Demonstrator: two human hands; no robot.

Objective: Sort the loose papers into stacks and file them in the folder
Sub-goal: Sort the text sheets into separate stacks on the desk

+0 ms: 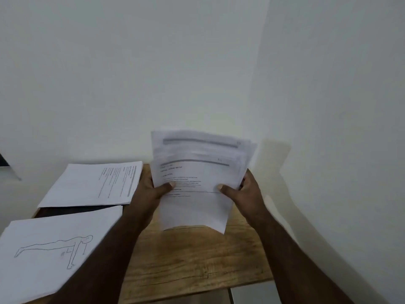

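Both hands hold a bundle of printed papers (pixel 197 172) upright above the wooden table (pixel 192 260), its sheets fanned and blurred at the top. My left hand (pixel 151 189) grips the bundle's left edge, thumb on the front sheet. My right hand (pixel 243 189) grips the right edge the same way. A stack of text pages (pixel 87 185) lies on the table at the back left. Nearer me on the left lies a second stack (pixel 54 249), topped by a line drawing of a figure in a push-up pose. A dark strip (pixel 72 209), perhaps the folder, shows between the two stacks.
A plain white wall rises directly behind the table and curves round on the right. The table's front edge runs near the bottom of the view, with grey floor (pixel 252 292) below it. Bare wood lies under the held bundle.
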